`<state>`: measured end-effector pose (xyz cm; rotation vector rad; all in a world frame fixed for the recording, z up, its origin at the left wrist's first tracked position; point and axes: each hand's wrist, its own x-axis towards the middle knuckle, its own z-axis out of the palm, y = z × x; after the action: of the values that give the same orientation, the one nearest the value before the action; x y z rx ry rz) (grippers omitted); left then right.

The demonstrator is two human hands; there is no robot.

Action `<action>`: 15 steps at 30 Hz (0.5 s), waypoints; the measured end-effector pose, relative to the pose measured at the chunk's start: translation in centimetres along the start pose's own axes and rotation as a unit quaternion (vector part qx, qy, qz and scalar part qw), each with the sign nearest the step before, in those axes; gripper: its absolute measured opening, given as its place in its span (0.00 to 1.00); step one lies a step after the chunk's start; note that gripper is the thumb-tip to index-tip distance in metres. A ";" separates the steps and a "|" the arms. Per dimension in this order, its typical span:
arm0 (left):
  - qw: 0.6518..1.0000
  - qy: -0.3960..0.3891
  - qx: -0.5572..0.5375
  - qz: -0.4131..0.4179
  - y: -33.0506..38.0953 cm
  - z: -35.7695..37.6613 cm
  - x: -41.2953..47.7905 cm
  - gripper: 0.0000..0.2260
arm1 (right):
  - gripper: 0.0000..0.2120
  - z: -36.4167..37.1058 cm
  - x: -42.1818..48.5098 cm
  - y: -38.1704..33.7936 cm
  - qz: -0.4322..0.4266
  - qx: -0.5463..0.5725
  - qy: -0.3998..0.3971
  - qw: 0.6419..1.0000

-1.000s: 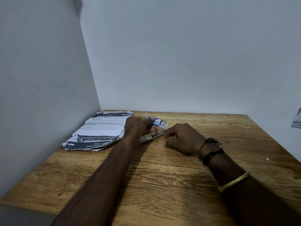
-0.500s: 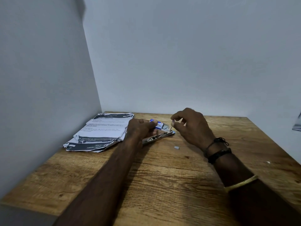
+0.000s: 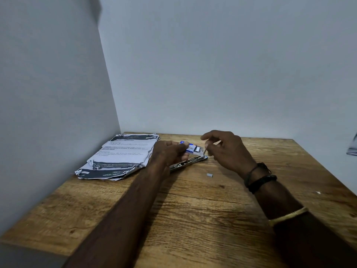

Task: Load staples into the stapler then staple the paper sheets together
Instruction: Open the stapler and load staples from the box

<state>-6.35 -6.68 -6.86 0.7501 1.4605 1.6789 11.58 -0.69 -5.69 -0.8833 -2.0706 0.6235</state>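
A metal stapler (image 3: 188,161) lies opened flat on the wooden table (image 3: 193,219). My left hand (image 3: 168,151) rests on its near end and holds it down. Just behind the stapler sits a small blue and white staple box (image 3: 191,147). My right hand (image 3: 226,149) hovers over the stapler's far end, thumb and forefinger pinched on a thin strip of staples (image 3: 205,149) that points down at the tray. A short loose piece of staples (image 3: 209,175) lies on the table in front of the stapler. The printed paper sheets (image 3: 119,157) are stacked to the left.
White walls close the table in at the left and back, forming a corner behind the papers. A small white scrap (image 3: 317,192) lies near the right edge. A pale object (image 3: 352,146) shows at the far right border.
My right hand rose from the table in front of the stapler to above its far end, carrying a staple strip. A short piece of staples stayed behind on the table. My left hand kept its hold.
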 end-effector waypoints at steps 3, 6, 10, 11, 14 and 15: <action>1.000 0.002 -0.006 -0.006 0.1 0.1 0.0 0.10 | 0.12 0.0 0.1 0.2 0.021 0.024 -0.011 0.999; 1.000 -0.011 -0.010 -0.008 0.1 0.2 -0.1 0.12 | 0.11 0.1 0.2 0.5 0.019 0.054 -0.017 0.998; 1.000 -0.029 -0.012 0.005 -0.1 0.2 -0.1 0.10 | 0.09 0.2 0.3 0.9 0.026 0.101 -0.011 0.994; 0.999 -0.032 -0.012 0.006 -0.1 0.1 -0.1 0.10 | 0.09 0.2 0.4 1.0 0.028 0.111 -0.009 0.993; 0.999 -0.052 -0.015 0.001 -0.1 0.1 -0.1 0.05 | 0.09 0.2 0.4 1.2 0.029 0.126 -0.007 0.992; 0.998 -0.063 -0.019 -0.003 -0.1 0.1 -0.1 0.04 | 0.09 0.3 0.4 1.3 0.029 0.125 -0.008 0.992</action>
<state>-6.19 -6.76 -6.90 0.8146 1.3388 1.6206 11.65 0.43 -6.51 -0.7955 -1.9333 0.9019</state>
